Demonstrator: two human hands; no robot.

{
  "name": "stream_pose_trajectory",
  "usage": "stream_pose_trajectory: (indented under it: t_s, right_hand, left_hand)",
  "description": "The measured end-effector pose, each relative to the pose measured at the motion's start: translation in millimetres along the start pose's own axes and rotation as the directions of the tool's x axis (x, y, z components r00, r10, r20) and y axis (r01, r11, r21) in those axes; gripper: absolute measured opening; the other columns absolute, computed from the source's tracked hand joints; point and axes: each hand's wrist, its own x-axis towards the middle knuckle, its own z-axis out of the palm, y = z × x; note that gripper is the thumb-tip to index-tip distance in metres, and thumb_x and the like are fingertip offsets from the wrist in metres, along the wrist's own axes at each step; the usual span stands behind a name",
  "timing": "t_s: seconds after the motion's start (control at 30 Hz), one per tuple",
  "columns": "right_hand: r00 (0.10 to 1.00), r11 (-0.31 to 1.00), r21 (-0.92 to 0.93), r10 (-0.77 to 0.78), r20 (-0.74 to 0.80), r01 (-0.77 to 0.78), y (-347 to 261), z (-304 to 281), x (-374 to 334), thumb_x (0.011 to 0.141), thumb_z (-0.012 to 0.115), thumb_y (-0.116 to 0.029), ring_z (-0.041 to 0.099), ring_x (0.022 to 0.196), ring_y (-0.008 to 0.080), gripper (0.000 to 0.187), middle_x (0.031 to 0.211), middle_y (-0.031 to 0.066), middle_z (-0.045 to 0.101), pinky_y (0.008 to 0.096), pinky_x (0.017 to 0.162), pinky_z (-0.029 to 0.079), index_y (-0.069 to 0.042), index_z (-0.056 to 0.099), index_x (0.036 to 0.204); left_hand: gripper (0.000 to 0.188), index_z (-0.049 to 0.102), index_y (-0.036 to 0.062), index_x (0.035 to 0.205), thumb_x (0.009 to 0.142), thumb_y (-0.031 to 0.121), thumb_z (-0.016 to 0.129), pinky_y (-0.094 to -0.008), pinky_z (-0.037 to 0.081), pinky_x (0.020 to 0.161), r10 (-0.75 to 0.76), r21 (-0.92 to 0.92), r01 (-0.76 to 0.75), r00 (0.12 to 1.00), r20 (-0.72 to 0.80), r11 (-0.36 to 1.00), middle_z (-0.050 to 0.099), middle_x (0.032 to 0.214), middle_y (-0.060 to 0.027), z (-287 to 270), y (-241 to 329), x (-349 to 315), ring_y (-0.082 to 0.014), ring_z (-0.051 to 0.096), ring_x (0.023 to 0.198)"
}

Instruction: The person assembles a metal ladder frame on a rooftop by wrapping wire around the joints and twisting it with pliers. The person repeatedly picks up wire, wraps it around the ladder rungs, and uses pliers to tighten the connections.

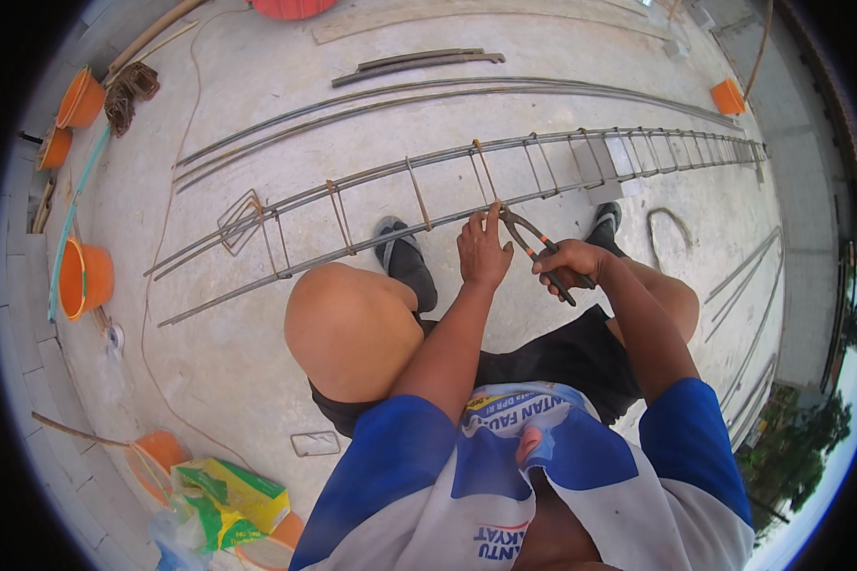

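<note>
Rebar cage [487, 171] at 12 o'clock, long axis roughly 8-to-2 — left hand [483, 249] nearer, fingers extended to its edge; right hand [575, 262] clamped on pincers [528, 227].

Wording-wise, there's blue lettering [498, 544] on the white-and-blue shirt [581, 514], plus tiny print on the green-yellow bag [227, 502].

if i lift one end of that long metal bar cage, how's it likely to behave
The bar cage is probably heavy, judging by its metallic look. It may sag a little, being so long and narrow. It could rock where it seems to rest on the grey block.
</note>
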Motion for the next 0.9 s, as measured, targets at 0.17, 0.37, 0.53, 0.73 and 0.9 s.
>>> stream_pose_trajectory:
  t_s: [0.17, 0.37, 0.53, 0.73, 0.9]
  right_hand:
    - [1.0, 0.988, -0.155, 0.005, 0.016, -0.003, -9.6, -22.0, 3.5, 0.081, 0.073, -0.022, 0.065, 0.064, 0.0213, 0.028, 0.075, 0.0097, 0.063, 0.0382, 0.055, 0.055, 0.001, 0.061, 0.092]
    - [0.897, 0.285, -0.95, -0.373, -0.235, -0.131, -32.2, -23.3, -26.9, 0.063, 0.082, -0.03, 0.065, 0.096, 0.0315, 0.059, 0.096, 0.0179, 0.063, 0.0461, 0.08, 0.053, 0.005, 0.059, 0.106]
    - [0.56, 0.083, -0.902, -0.759, -0.333, -0.425, -31.3, -7.3, -61.0, 0.059, 0.082, -0.02, 0.061, 0.097, 0.0352, 0.068, 0.106, 0.0143, 0.059, 0.0428, 0.085, 0.047, -0.003, 0.055, 0.118]
    - [0.583, -0.076, -0.933, -0.797, -0.155, -0.352, -86.2, -32.8, -54.9, 0.06, 0.076, -0.013, 0.061, 0.089, 0.0326, 0.039, 0.093, 0.0127, 0.06, 0.0431, 0.077, 0.049, -0.004, 0.06, 0.094]
    - [0.712, -0.17, -0.945, -0.697, -0.084, -0.278, -145.9, -58.9, -36.4, 0.064, 0.073, -0.01, 0.061, 0.089, 0.0327, 0.036, 0.089, 0.0141, 0.06, 0.0416, 0.082, 0.047, -0.002, 0.062, 0.097]
  left_hand:
    - [0.059, 0.054, 0.0131, 0.125, 0.069, 0.01, 0.072, -0.0467, 0.031, 0.108, 0.364, 0.035, -0.363, 0.931, -0.015, 0.931, 0.052, 0.125, -0.0118, -3.1, 28.1, 13.1, -0.0344, 0.044, 0.124]
    - [0.036, 0.054, 0.0083, 0.095, 0.063, 0.001, 0.068, -0.0443, 0.04, 0.092, 0.509, -0.118, -0.505, 0.861, 0.006, 0.855, 0.056, 0.093, -0.0093, 39.6, 34.6, 35.9, -0.0319, 0.052, 0.098]
    - [0.037, 0.056, 0.0103, 0.095, 0.062, -0.001, 0.066, -0.0449, 0.04, 0.082, 0.362, -0.149, -0.368, 0.93, -0.067, 0.918, 0.057, 0.092, -0.0081, 41.4, 50.3, 49.0, -0.031, 0.053, 0.094]
    - [0.029, 0.058, 0.0113, 0.092, 0.066, 0.003, 0.067, -0.0453, 0.04, 0.079, 0.141, -0.206, -0.122, 0.987, 0.076, 0.971, 0.061, 0.092, -0.0058, 37.8, 58.5, 77.9, -0.0314, 0.056, 0.093]
    - [0.023, 0.058, 0.0106, 0.091, 0.07, 0.012, 0.068, -0.0494, 0.045, 0.075, -0.068, -0.233, 0.113, 0.979, 0.194, 0.966, 0.064, 0.096, -0.0083, 43.7, 58.3, 109.9, -0.0319, 0.062, 0.095]
